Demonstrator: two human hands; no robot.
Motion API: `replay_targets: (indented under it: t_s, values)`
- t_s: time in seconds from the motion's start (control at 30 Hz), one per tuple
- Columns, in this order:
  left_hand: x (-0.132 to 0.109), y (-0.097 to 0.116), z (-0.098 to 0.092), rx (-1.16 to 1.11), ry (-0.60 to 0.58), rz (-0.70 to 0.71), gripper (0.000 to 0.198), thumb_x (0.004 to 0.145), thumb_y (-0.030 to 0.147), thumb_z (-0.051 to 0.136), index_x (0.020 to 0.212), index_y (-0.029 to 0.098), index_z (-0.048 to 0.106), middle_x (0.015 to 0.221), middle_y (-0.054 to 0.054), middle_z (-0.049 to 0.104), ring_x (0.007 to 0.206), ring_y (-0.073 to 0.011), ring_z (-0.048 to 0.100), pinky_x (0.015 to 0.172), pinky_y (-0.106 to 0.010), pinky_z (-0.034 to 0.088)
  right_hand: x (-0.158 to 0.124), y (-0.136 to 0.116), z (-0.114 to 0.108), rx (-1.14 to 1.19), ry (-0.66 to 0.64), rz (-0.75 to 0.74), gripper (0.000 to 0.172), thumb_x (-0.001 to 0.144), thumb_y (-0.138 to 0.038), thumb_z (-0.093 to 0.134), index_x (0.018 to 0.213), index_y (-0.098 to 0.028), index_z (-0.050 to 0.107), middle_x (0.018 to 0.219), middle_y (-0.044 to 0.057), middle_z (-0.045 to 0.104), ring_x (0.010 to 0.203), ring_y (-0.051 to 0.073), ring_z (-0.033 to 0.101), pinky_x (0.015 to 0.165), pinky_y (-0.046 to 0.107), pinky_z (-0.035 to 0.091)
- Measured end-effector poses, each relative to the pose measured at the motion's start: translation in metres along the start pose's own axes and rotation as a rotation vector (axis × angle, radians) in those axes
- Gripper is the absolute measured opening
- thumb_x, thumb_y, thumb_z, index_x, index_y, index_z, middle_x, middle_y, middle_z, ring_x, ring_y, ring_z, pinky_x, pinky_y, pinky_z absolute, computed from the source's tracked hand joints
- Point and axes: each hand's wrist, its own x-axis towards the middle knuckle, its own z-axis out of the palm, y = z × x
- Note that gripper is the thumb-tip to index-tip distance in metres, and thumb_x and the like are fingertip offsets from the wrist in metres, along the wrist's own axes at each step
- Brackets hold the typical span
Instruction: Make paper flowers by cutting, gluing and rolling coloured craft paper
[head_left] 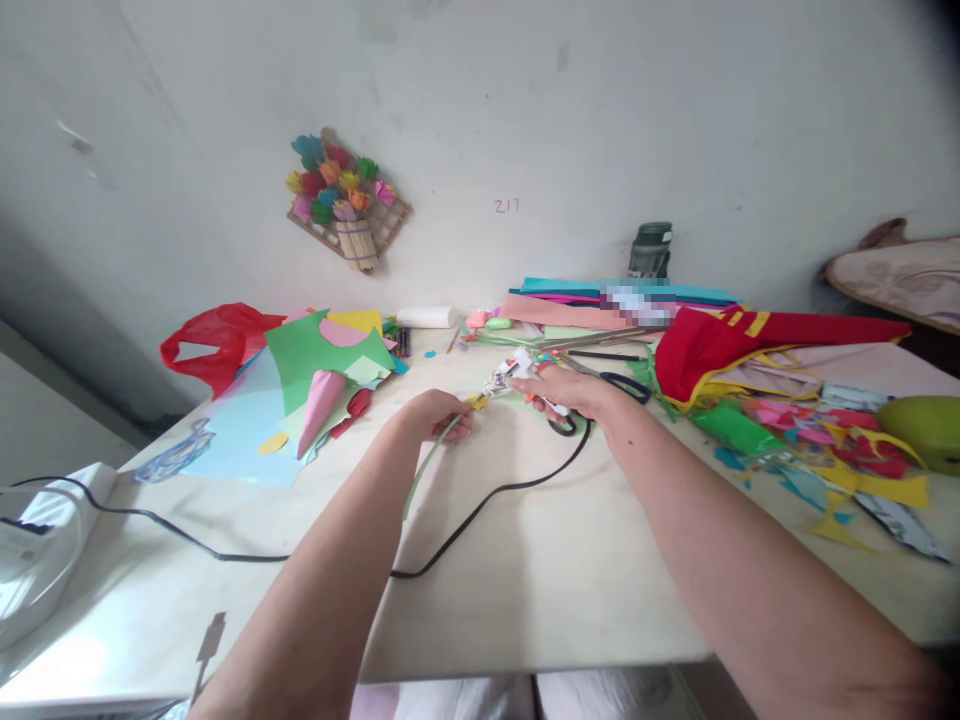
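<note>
In the middle of the table, my right hand (551,388) is wrapped round a white glue gun (517,362) with a black cord. Its nozzle points left, at a small yellow piece (476,401) by my left fingertips; whether they touch I cannot make out. My left hand (448,412) pinches a thin green strip (429,462), whose long end hangs toward me, with the yellow piece at its far end. Scissors (626,388) with dark handles lie just right of my right hand, partly hidden by it.
Coloured paper sheets (319,350) and a pink paper cone (321,405) lie left. Paper scraps (817,440) and a red cloth (705,350) lie right. The black cord (480,500) crosses the table to a white power strip (60,520). A dark bottle (650,250) stands by the wall.
</note>
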Motion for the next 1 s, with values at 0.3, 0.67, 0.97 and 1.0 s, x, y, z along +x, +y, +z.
replay_targets:
  t_s: [0.3, 0.67, 0.97, 1.0]
  values:
    - [0.0, 0.002, -0.001, 0.008, -0.018, -0.019, 0.012, 0.073, 0.012, 0.053, 0.062, 0.01, 0.057, 0.049, -0.005, 0.058, 0.041, -0.0109, 0.054, 0.045, -0.021, 0.046, 0.002, 0.004, -0.004, -0.016, -0.015, -0.031, 0.049, 0.063, -0.066, 0.054, 0.069, -0.017, 0.046, 0.053, -0.002, 0.05, 0.033, 0.005, 0.039, 0.029, 0.018, 0.026]
    - [0.003, 0.003, -0.004, 0.057, -0.037, -0.018, 0.009, 0.072, 0.016, 0.055, 0.065, 0.01, 0.057, 0.054, -0.005, 0.06, 0.043, -0.0103, 0.055, 0.045, -0.02, 0.046, -0.002, 0.002, -0.005, 0.052, -0.003, -0.047, 0.048, 0.065, -0.064, 0.054, 0.072, -0.016, 0.048, 0.051, -0.002, 0.051, 0.032, 0.005, 0.039, 0.029, 0.018, 0.026]
    - [0.001, -0.006, -0.009, -0.01, -0.071, 0.101, 0.014, 0.072, 0.026, 0.059, 0.078, 0.014, 0.054, 0.057, -0.003, 0.06, 0.047, -0.0122, 0.058, 0.044, -0.02, 0.044, 0.002, 0.001, 0.002, 0.355, 0.09, -0.194, 0.043, 0.07, -0.059, 0.052, 0.075, -0.017, 0.049, 0.05, -0.002, 0.052, 0.031, 0.006, 0.039, 0.029, 0.018, 0.028]
    - [0.002, -0.008, -0.011, -0.031, -0.08, 0.115, 0.015, 0.072, 0.027, 0.059, 0.079, 0.014, 0.054, 0.056, -0.003, 0.06, 0.047, -0.0122, 0.057, 0.044, -0.019, 0.043, 0.002, 0.001, 0.003, 0.384, 0.104, -0.216, 0.043, 0.07, -0.059, 0.052, 0.076, -0.016, 0.05, 0.05, -0.002, 0.052, 0.031, 0.006, 0.039, 0.029, 0.018, 0.028]
